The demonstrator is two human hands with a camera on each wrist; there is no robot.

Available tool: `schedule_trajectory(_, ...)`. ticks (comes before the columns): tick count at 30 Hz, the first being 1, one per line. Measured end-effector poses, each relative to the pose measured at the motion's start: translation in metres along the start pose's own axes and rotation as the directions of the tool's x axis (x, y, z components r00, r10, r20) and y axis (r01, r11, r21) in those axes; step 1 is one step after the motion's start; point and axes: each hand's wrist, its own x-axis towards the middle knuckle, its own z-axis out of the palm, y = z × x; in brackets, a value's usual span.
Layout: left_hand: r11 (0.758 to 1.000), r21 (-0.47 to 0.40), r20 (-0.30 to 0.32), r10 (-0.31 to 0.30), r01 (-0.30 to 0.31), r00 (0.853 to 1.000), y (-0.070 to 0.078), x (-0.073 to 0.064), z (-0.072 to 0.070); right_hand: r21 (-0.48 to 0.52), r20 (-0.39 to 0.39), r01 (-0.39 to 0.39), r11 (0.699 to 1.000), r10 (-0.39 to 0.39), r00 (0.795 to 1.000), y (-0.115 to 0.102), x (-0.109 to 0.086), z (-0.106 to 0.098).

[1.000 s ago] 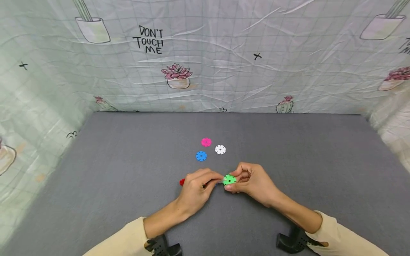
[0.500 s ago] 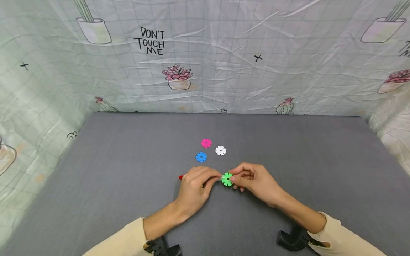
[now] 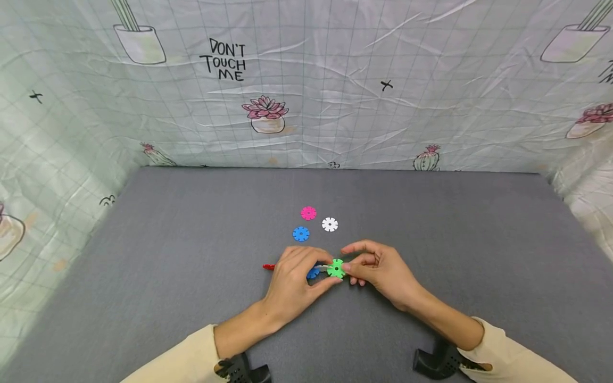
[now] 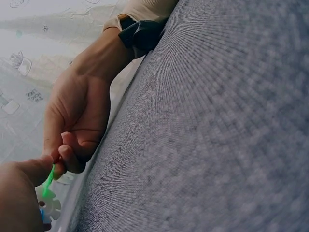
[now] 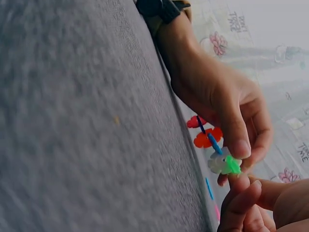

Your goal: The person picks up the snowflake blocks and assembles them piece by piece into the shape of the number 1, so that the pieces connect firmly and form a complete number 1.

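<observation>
A green notched disc (image 3: 333,273) stands at the right end of a chain of interlocked discs. My left hand (image 3: 289,284) holds it by its edges, index finger above and thumb below. At its right side my right hand (image 3: 385,274) pinches it with the thumb in front, the index finger raised clear. The left hand covers part of the chain. In the right wrist view, a white disc (image 5: 216,165) adjoins the green one, followed by a light blue disc (image 5: 214,143), an orange disc (image 5: 203,140), a dark blue one seen edge-on, and a red disc (image 5: 194,122).
Beyond the hands, a pink disc (image 3: 308,213), a white loose disc (image 3: 330,229) and a blue loose disc (image 3: 301,238) lie flat on the grey table (image 3: 191,223). A printed cloth (image 3: 335,117) hangs behind the table. Black wrist cameras sit at both cuffs.
The green disc has shifted slightly left. My left thumb and index finger have spread to its edges, uncovering a blue disc in the chain. My right index finger has lifted off it.
</observation>
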Motion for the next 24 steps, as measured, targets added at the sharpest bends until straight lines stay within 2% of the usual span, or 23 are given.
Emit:
schedule_trajectory(6, 1.000, -0.002, 0.016, -0.003, 0.004, 1.000, -0.0009, 0.0000, 0.0003, 0.023, -0.036, 0.000, 1.000, 0.001, 0.999, -0.0002, -0.0018, 0.0048)
schedule_trajectory(16, 1.000, -0.018, 0.027, -0.017, 0.018, 0.999, -0.0010, -0.0012, 0.0006, 0.054, -0.053, -0.006, 0.999, 0.009, 0.999, 0.0008, -0.0027, 0.0093)
schedule_trajectory(24, 0.999, -0.022, 0.020, -0.037, 0.037, 0.999, -0.0007, -0.0027, 0.0022, 0.002, -0.060, -0.003, 1.000, 0.004, 0.998, -0.0001, -0.0018, 0.0070)
